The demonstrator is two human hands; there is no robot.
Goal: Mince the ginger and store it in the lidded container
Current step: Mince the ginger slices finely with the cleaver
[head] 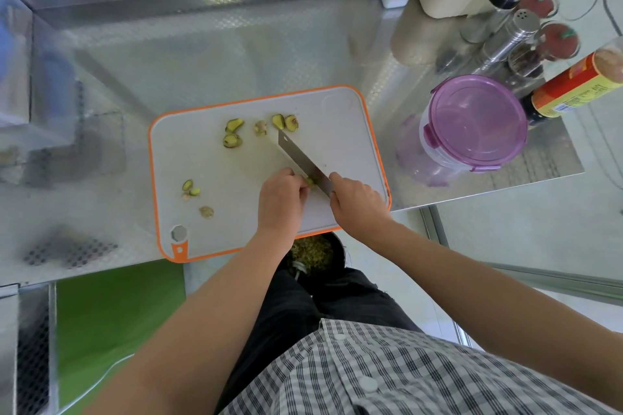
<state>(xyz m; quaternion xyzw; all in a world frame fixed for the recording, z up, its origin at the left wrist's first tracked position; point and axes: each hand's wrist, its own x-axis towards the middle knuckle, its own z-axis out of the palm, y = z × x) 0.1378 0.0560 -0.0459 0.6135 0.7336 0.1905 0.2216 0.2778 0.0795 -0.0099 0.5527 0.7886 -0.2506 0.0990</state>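
The task looks barely begun. The left hand pinches a ginger piece against the knife, whose handle the right hand grips. Coarse ginger slices lie scattered over the cutting board, none minced. The lidded container stands closed on the counter, right of the board.

Cutting board sits at the bench's front edge, ginger slices on it, lidded container just right.
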